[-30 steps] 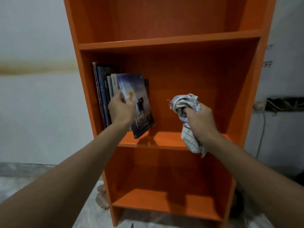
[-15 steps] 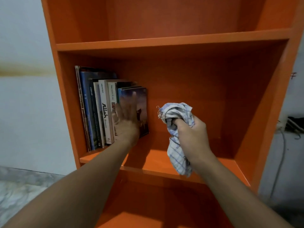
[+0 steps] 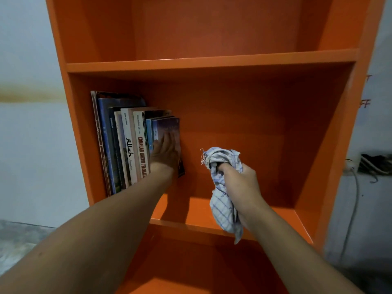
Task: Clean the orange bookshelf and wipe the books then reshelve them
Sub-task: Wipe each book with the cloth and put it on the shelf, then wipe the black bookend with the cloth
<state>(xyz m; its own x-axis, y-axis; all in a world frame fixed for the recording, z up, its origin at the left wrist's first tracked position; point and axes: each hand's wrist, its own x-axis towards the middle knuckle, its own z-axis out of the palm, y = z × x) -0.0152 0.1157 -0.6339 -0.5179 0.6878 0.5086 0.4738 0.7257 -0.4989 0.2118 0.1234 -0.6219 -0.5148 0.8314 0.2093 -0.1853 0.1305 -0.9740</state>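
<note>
The orange bookshelf (image 3: 212, 62) fills the view. Several books (image 3: 127, 149) stand upright at the left end of its middle shelf. The rightmost one is a dark blue book (image 3: 169, 126). My left hand (image 3: 164, 153) presses flat against that book's cover, fingers straight. My right hand (image 3: 239, 183) is to the right of the books, in front of the shelf's bare half. It grips a bunched white checked cloth (image 3: 222, 204), whose tail hangs over the shelf's front edge.
A pale wall (image 3: 31, 134) lies left of the bookshelf. On the right wall are a socket with a grey cable (image 3: 354, 200) and some tangled wires (image 3: 375, 164). The top shelf holds nothing.
My left hand pushed the dark blue book upright against the row and now lies flat on its cover. The camera moved closer. My right hand kept holding the cloth.
</note>
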